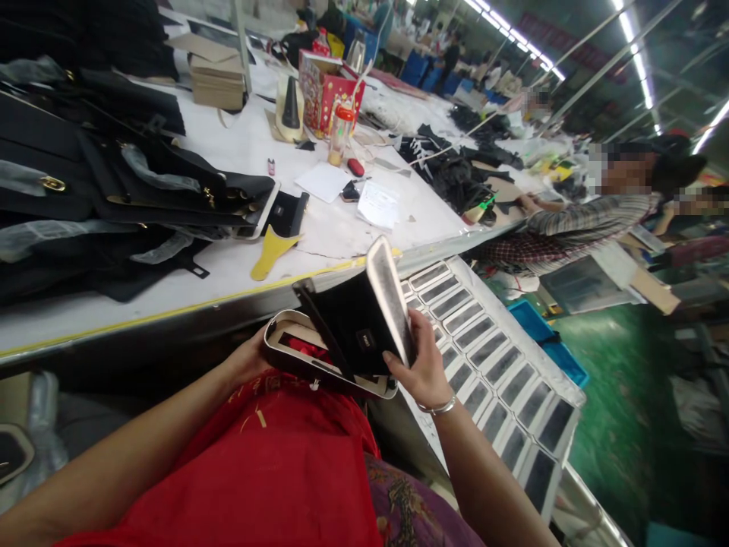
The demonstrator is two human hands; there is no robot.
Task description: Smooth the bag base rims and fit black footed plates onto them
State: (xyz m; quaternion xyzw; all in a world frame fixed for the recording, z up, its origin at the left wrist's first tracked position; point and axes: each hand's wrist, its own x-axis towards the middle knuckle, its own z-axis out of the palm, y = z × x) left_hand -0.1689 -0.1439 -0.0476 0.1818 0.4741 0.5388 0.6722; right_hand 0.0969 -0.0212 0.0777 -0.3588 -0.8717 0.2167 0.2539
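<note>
My right hand [422, 366] is closed on a black bag lining [356, 323], thumb on its front near a small label. A stiff panel with a pale rim [388, 292] runs along the lining's right side, against my fingers. The lining stands tilted over an oblong, pale-rimmed bag frame [296, 366] with a small metal clasp on its near side. My left hand [254, 358] grips that frame at its left end, its fingertips partly hidden. Red cloth of my apron [267, 479] shows through the frame's opening.
Rows of pale-edged dark panels [501, 357] lie on a board to the right. On the white table [216, 156] are black bags [142, 182], a yellow scraper-like tool [273, 251], papers [379, 205] and a red box [342, 99]. Another person [592, 220] works at the right.
</note>
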